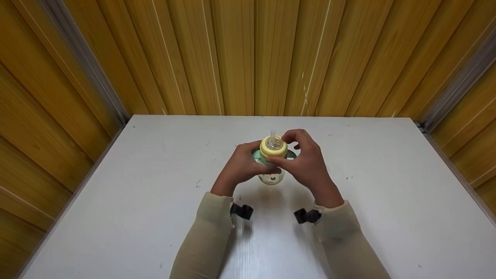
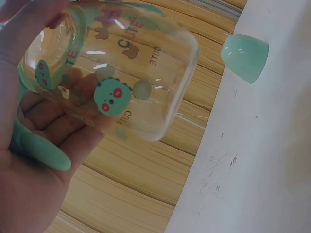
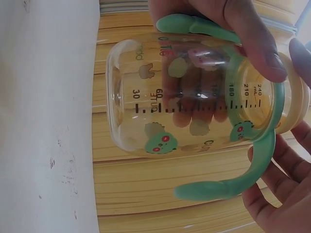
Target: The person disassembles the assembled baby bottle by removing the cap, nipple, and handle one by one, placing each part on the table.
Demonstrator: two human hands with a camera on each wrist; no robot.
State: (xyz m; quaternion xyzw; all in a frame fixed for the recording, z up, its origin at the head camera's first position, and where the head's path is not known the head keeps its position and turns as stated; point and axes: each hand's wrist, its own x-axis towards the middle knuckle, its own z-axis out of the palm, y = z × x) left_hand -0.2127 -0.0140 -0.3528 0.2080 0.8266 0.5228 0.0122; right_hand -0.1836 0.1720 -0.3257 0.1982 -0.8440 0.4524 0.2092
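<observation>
A clear baby bottle (image 1: pixel 271 179) is held upright above the table between both hands. Its body carries cartoon prints and a measuring scale. My left hand (image 1: pixel 246 162) grips it round the neck, beside the green two-handled ring (image 3: pixel 262 160). The fingers of my right hand (image 1: pixel 308 161) pinch the yellow collar (image 1: pixel 273 154) at the top, thumb in front and fingertips on the far side. A clear teat (image 1: pixel 273 135) stands up out of the collar. In the left wrist view, one green handle (image 2: pixel 43 153) lies by the left palm.
A mint-green dome-shaped cap (image 2: pixel 244 57) stands on the white table (image 1: pixel 155 186); in the head view it does not show. Yellow wood-patterned panels (image 1: pixel 232 58) wall off the back and sides. Black wrist mounts (image 1: pixel 242 211) stick out from both cuffs.
</observation>
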